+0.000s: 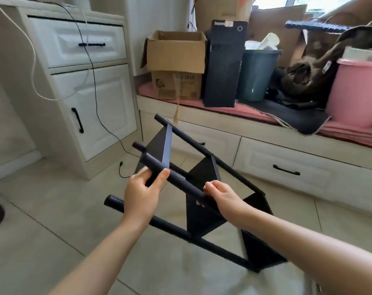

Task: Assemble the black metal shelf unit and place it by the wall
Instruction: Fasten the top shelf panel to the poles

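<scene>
Black shelf unit (202, 179) tipped on its side over the tiled floor (42, 220), poles running from upper left to lower right, flat panels standing on edge between them. Nearest upper pole (180, 180) held in both hands. Left hand (141, 193) wrapped around that pole near its left end, thumb on top, fingers curled underneath. Right hand (220, 195) further down the same pole, fingers bent over it from above in a narrow grip. Short thinner stub (139, 146) poking out of the pole's upper end. Lower pole (159, 222) passing beneath the left wrist, its round end free at the left. Far pole (193, 143) slanting in front of the window-seat drawers (285, 165). Whether the frame's lower right corner touches the floor: cannot tell.

White cabinet (91, 81) at the left, well apart from the shelf, with a black cable (95, 99) and a white cable (32, 67) hanging down its front. On the window seat, along its front edge: open cardboard box (176, 60), tall black box (223, 67) just beside it, teal bin (257, 73), dark bag (315, 67), pink tub (357, 90) at the right edge.
</scene>
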Demonstrator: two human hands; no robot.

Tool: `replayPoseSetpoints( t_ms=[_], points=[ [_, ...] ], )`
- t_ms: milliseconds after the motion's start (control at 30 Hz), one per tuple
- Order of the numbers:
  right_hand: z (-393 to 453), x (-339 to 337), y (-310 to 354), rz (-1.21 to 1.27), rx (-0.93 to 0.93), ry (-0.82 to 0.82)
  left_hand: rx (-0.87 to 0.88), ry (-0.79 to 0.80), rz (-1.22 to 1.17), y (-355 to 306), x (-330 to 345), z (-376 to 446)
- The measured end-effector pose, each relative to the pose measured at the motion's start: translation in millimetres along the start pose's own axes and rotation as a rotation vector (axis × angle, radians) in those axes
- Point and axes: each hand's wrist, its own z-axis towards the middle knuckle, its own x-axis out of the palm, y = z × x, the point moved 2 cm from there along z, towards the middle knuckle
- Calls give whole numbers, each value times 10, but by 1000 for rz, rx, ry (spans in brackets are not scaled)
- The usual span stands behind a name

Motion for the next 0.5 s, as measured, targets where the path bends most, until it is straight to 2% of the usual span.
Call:
replayPoseSetpoints(
  t_ms=[233, 500],
  points=[
    [236, 505, -507, -87, 81, 91, -311, -44, -158, 1142, -324, -280],
    [369, 828, -988, -170, 142, 188, -605, -71, -253, 2046, -405, -550]
  ],
)
